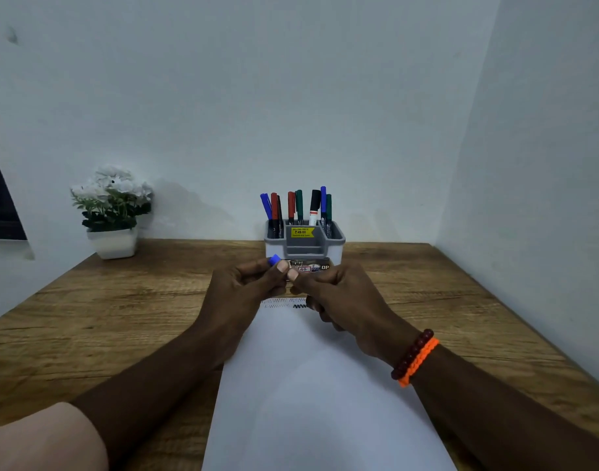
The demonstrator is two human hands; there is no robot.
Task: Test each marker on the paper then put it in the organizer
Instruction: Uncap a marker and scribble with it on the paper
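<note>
Both hands meet above the far end of the white paper [311,385]. My left hand [247,287] pinches a blue marker cap [275,259] that sticks up between thumb and fingers. My right hand [339,294] is closed next to it, thumb tips nearly touching; the marker body is mostly hidden inside it. Red, blue and black test scribbles [284,303] line the paper's far edge. Behind the hands stands the grey organizer [337,237] holding several blue, red, green and black markers [298,207] upright.
A marker box [313,267] lies just in front of the organizer, partly hidden by my fingers. A white pot of white flowers [112,212] stands at the back left of the wooden desk [87,317]. Walls close the back and right sides.
</note>
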